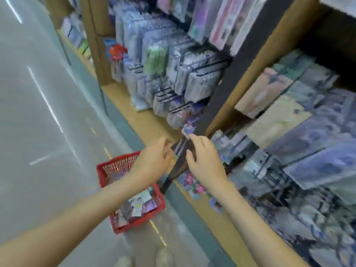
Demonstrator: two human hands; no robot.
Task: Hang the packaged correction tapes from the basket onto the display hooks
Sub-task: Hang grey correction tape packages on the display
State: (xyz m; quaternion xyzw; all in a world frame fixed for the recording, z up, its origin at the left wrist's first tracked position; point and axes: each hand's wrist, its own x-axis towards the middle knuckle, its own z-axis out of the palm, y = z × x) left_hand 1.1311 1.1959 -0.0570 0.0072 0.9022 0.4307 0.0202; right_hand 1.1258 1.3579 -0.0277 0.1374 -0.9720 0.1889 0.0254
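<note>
Over on the left, the grey floor (38, 132) runs wide, streaked with light, and gives stepping room up to the wooden ledge (138, 120) at the foot of the display. A red basket (102, 170) stands on that floor just off the ledge's edge and holds a heap of loose packets (138, 205). Their printing is too blurred to read. 2 shoe tips (165, 255) show at the bottom, near the basket.

The left forearm crosses above the basket. The left hand (154, 158) is raised, its grip curled on the left edge of a striped packet (178, 147), as far as the blur allows. Just above it, a small purple-and-white hanging packet (187, 129) sits under the lowest black display hooks (181, 107). I cannot tell whether it is on one.

The right hand (206, 160) has its grip released. Its index finger reaches out to touch the hanging packet's lower corner, and its thumb is spread apart below, near the striped packet's right edge.

The hooks above are loaded to their tips with pale packs, no label legible. A dark post (227, 89) bounds them on the right. Beyond it, wooden shelves (269, 45) carry flat packs side by side, their print smeared.
</note>
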